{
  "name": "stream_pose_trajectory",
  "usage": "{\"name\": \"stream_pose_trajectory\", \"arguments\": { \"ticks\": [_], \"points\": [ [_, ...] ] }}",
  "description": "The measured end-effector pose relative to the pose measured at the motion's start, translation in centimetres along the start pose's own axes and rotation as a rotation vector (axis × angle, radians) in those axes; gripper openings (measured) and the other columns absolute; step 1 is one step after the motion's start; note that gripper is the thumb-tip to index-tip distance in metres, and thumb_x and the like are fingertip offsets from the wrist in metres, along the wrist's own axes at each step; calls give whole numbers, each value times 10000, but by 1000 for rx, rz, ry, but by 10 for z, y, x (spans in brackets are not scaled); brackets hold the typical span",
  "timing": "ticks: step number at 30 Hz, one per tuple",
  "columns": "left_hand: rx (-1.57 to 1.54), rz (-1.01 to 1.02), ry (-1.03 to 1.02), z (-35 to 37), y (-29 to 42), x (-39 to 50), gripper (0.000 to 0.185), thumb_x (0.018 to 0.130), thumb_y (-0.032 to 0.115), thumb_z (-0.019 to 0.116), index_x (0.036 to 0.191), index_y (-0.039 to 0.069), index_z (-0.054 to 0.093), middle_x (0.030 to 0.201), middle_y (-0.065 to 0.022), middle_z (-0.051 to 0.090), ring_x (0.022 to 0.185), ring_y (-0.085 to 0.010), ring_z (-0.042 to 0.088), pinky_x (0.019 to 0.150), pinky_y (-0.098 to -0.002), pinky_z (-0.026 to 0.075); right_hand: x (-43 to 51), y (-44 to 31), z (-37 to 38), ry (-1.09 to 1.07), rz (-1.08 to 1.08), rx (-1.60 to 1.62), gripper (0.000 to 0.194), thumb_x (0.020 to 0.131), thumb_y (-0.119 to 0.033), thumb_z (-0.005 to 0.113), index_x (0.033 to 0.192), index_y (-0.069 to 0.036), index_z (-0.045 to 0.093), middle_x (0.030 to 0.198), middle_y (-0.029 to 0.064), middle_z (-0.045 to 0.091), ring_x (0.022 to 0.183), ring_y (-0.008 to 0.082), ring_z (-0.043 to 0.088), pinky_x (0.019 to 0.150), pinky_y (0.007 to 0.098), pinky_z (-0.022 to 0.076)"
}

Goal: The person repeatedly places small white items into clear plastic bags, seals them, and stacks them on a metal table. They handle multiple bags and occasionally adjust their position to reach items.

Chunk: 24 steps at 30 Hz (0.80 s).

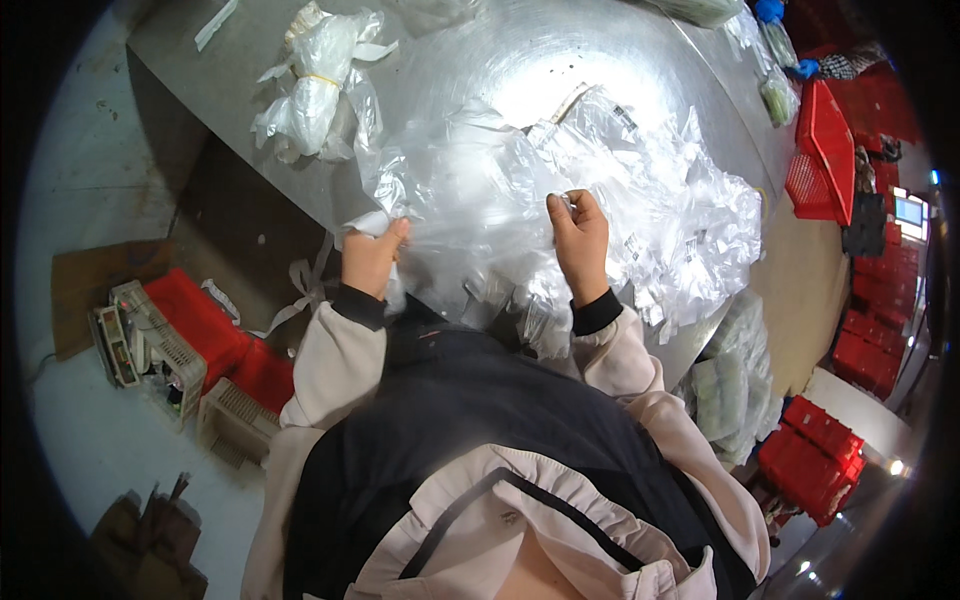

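Observation:
Between my two hands a clear plastic bag (472, 202) is spread above the near edge of a metal table (450, 60). My left hand (371, 251) pinches its left side, with a crumpled white strip by the fingers. The fingertips of my right hand (581, 232) grip the bag's right side. A large heap of loose clear plastic bags (690, 217), some bearing printed labels, lies right of my right hand. Beyond my left hand lies a bundle of plastic bags (315, 105) tied with a yellow band.
Red crates (821, 157) stand beyond the table's right side, with more red crates (810, 457) at lower right. Filled clear bags (731, 382) sit close by my right elbow. Beige plastic crates (232, 420) and red cloth (202, 322) are at left. A person's blue-gloved hand (806, 69) shows at upper right.

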State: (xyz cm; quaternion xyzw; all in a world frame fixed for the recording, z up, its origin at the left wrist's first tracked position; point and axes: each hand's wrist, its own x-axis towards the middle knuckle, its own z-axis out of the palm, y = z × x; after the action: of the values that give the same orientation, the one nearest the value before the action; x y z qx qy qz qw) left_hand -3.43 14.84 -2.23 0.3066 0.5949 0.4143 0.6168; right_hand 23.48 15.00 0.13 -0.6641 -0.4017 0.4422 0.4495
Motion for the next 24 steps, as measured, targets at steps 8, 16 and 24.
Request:
{"name": "stream_pose_trajectory", "arguments": {
  "ticks": [8, 16, 24],
  "points": [
    [41, -33, 21, -28, -34, 13, 213, 855, 171, 693, 943, 14, 580, 756, -36, 607, 530, -90, 498, 487, -243, 390, -14, 1, -3, -8, -115, -701, 322, 833, -136, 672, 1109, -36, 541, 751, 96, 598, 693, 286, 585, 611, 363, 449],
    [198, -18, -123, -55, 13, -96, 239, 909, 128, 600, 1111, 0, 608, 979, -77, 642, 794, -143, 622, 696, -247, 478, -80, -27, 1, -287, -510, -505, 247, 742, 3, 690, 980, -38, 642, 927, 124, 616, 869, 311, 581, 744, 376, 467],
    [209, 125, -267, -27, 28, -135, 157, 868, 60, 629, 992, -23, 679, 892, -81, 627, 798, -147, 605, 716, -270, 462, -115, -47, 62, -684, -477, -218, 311, 742, -103, 774, 1030, -50, 671, 934, 115, 633, 874, 288, 597, 766, 352, 481]
  ]
}}
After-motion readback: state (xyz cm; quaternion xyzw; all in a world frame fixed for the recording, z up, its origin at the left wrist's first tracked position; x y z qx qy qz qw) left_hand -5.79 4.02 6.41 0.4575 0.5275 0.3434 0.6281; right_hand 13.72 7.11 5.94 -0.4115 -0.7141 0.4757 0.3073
